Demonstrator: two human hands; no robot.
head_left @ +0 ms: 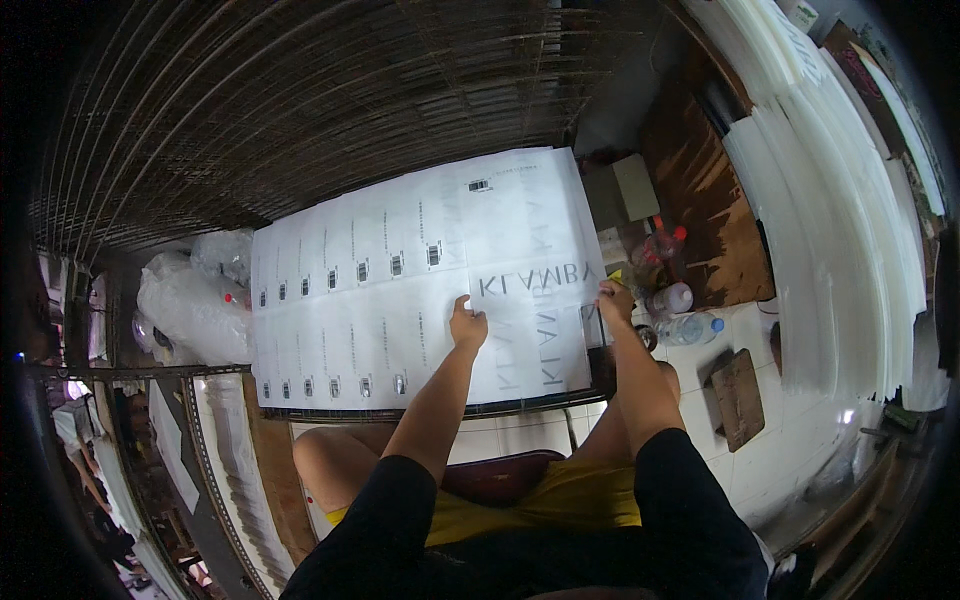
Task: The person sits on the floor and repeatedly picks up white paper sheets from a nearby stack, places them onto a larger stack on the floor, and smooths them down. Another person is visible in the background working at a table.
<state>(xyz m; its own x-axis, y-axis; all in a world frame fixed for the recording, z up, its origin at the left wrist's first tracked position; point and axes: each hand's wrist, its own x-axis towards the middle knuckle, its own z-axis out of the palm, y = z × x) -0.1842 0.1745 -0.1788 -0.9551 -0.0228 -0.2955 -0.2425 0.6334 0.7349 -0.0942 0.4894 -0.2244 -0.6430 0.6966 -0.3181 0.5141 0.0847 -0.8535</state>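
A wide spread of white printed paper sheets (330,260) lies in front of me, with rows of small dark labels and barcode-like blocks. On its right part, a sheet with large grey lettering (530,310) lies between my hands; fainter letters show around it. My left hand (468,326) has its fingers curled at the left edge of this sheet, thumb and forefinger at the paper. My right hand (615,300) pinches the sheet at its right edge. The undersides of both hands' grips are hidden.
A wire rack (330,110) rises beyond the sheets. Plastic bags (195,305) sit at the left. At the right are a clear bottle (688,329) with a blue cap, a wooden block (738,400) on the tiles, and a tall stack of white sheets (810,230).
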